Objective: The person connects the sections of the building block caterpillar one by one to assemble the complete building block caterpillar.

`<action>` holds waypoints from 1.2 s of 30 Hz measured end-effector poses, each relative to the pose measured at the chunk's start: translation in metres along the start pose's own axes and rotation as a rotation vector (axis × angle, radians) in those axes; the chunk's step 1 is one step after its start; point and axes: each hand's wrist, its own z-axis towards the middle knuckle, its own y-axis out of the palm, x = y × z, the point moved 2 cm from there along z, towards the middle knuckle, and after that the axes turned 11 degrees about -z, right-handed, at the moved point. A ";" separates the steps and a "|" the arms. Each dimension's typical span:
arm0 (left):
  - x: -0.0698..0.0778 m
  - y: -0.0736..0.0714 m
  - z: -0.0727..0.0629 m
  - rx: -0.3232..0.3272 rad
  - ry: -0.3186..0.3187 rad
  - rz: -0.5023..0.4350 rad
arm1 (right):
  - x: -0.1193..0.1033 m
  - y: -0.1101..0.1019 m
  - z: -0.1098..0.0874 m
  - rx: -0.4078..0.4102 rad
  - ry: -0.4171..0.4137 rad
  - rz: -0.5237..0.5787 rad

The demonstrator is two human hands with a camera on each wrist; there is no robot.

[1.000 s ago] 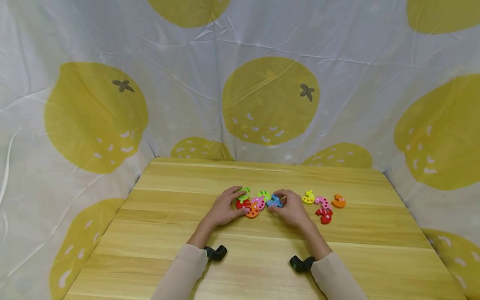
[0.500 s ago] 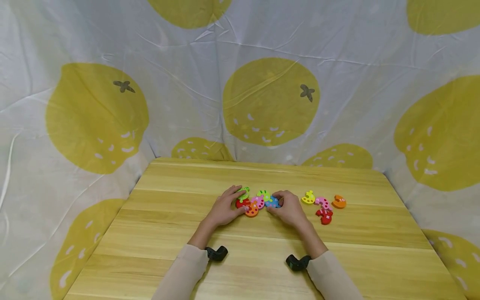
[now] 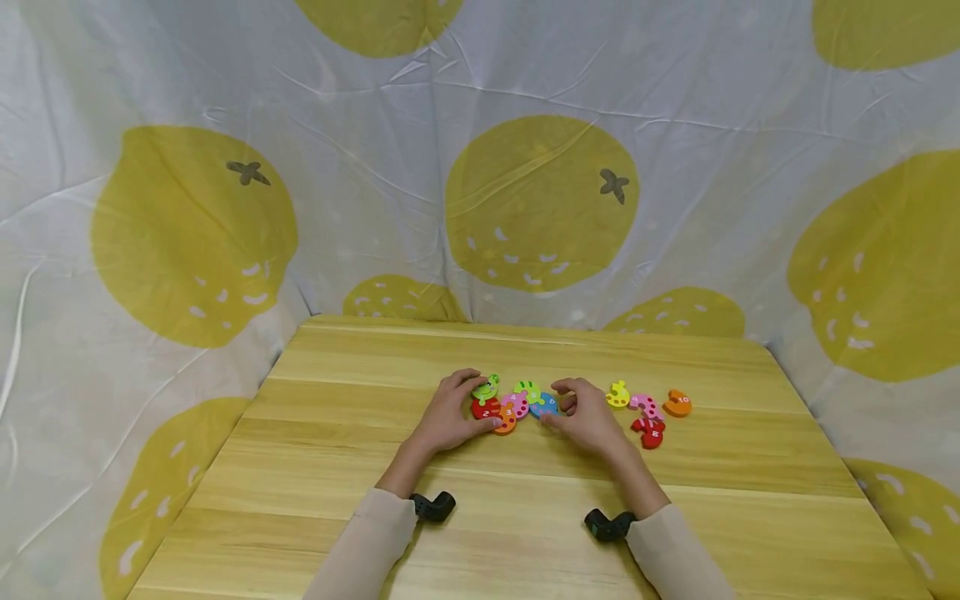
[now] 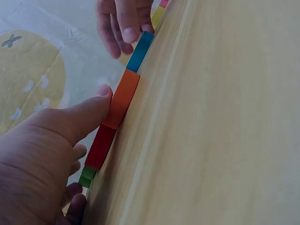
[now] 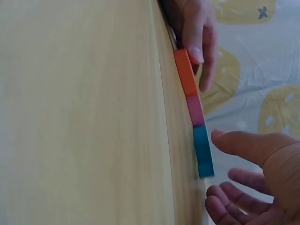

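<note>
A person in pale sleeves [image 3: 366, 542] is working over a wooden table [image 3: 495, 533], both hands framing a winding row of puzzle pieces [image 3: 517, 406] that is lying flat near the table's middle. The left hand [image 3: 448, 415] is holding the row's left end in a moderately spread grip, its thumb pressing the side of an orange piece [image 3: 506, 422] marked 3, its fingers reaching around by a green piece [image 3: 489, 386] painted with a face. A red piece [image 3: 485, 409] marked 2 is sitting between the two.

At the row's other end, the right hand [image 3: 587, 417] is hovering with a wide gap between thumb and fingers, gripping nothing. Its thumb is pointing at a blue piece [image 3: 543, 406] marked 6 (the right wrist view is showing a sliver of space between them). A light-green piece [image 3: 527, 389] is lying just beyond the blue one.

Farther right, four loose pieces are lying together: yellow [image 3: 618, 395], pink [image 3: 645, 406], red [image 3: 651, 434] and an orange one [image 3: 678, 404] marked 10. Black devices [image 3: 433, 507] are jutting from both wrists, and a lemon-print curtain [image 3: 360, 192] is hanging behind the table.
</note>
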 end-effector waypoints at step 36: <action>0.003 -0.001 -0.002 -0.151 0.021 0.041 | 0.063 -0.059 -0.007 0.047 0.067 -0.315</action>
